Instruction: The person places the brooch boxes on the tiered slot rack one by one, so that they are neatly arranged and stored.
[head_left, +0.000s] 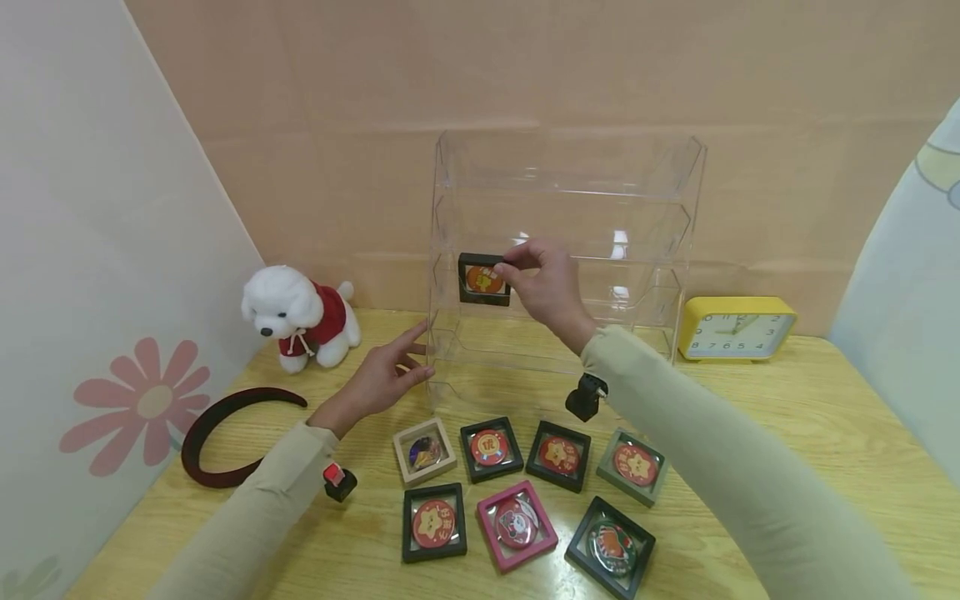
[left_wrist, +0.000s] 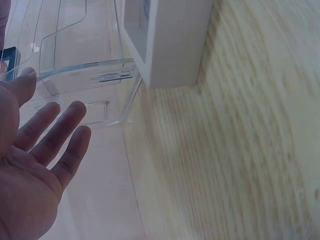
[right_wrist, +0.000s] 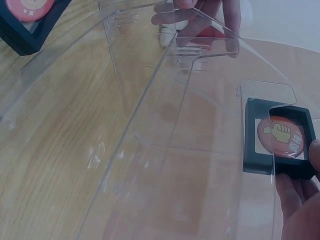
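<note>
A clear plastic tiered rack (head_left: 570, 193) stands upright at the back of the table. My right hand (head_left: 551, 287) pinches a small black frame (head_left: 468, 294) by its right side, thumb in front. Inside that frame is a round red badge with a yellow fist, plain in the right wrist view (right_wrist: 281, 137). The frame is held at the left part of a middle tier, partly behind a clear side edge in the right wrist view. My left hand (head_left: 381, 379) touches the rack's lower left side, its fingers (left_wrist: 60, 127) spread and loosely extended.
Several framed badges lie before the rack, among them a beige frame (head_left: 408, 480), a pink frame (head_left: 505, 560) and a green-grey frame (head_left: 617, 485). A white plush dog (head_left: 322, 325) and dark red headband (head_left: 197, 442) are at left. A yellow clock (head_left: 738, 307) stands right of the rack.
</note>
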